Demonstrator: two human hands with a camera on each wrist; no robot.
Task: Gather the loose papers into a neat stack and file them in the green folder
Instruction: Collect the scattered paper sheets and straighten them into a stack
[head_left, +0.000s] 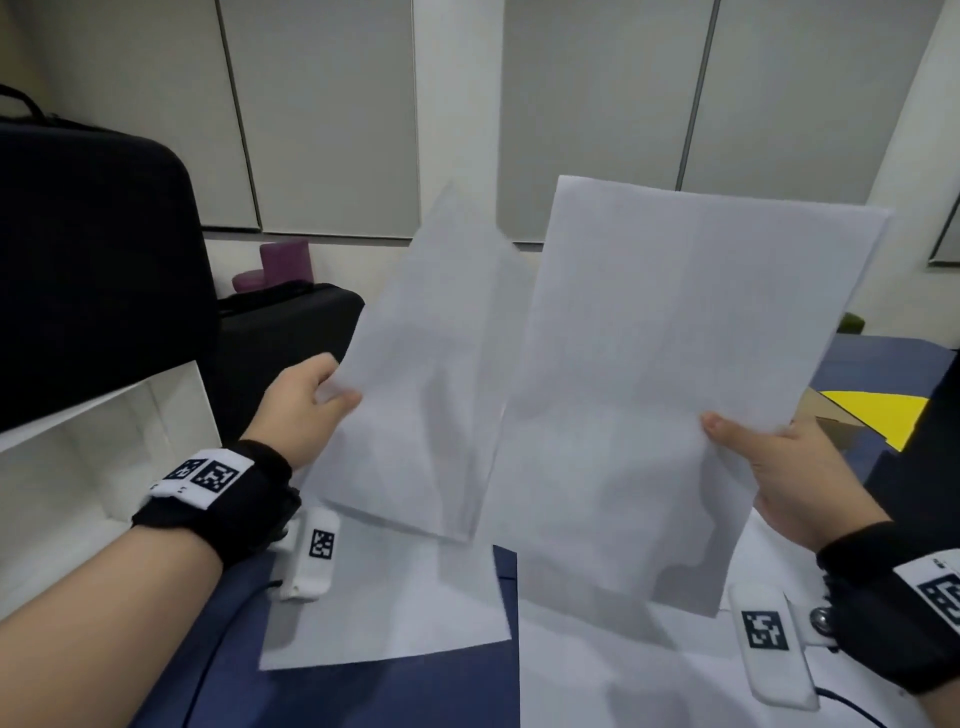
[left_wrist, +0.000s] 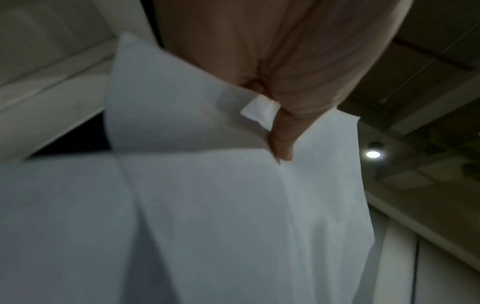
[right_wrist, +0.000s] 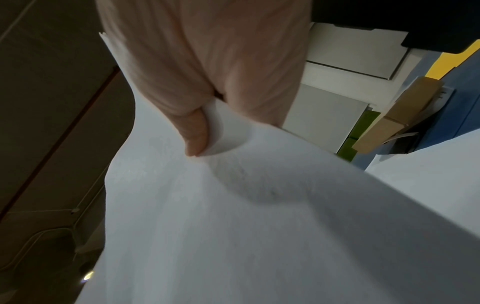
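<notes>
My left hand (head_left: 332, 397) pinches the left edge of a white sheet (head_left: 431, 358) and holds it up, tilted, above the table. My right hand (head_left: 727, 434) pinches the right edge of a second white sheet (head_left: 649, 374), held upright beside the first. In the left wrist view the thumb (left_wrist: 281, 144) presses on the left paper (left_wrist: 233, 205). The right wrist view has the thumb (right_wrist: 194, 133) pressing on the right paper (right_wrist: 233, 226). Another loose sheet (head_left: 384, 608) lies flat on the blue table (head_left: 415, 691), and more white paper (head_left: 623, 686) lies at the lower right. A small green patch (head_left: 852, 323) shows far right; I cannot tell whether it is the folder.
A large black case (head_left: 88, 249) stands at the left, with a lower black case (head_left: 291, 327) and a purple object (head_left: 285, 260) behind. A white open box (head_left: 104, 467) sits at the near left. A yellow folder (head_left: 878, 415) and a brown carton (head_left: 826, 423) lie at the right.
</notes>
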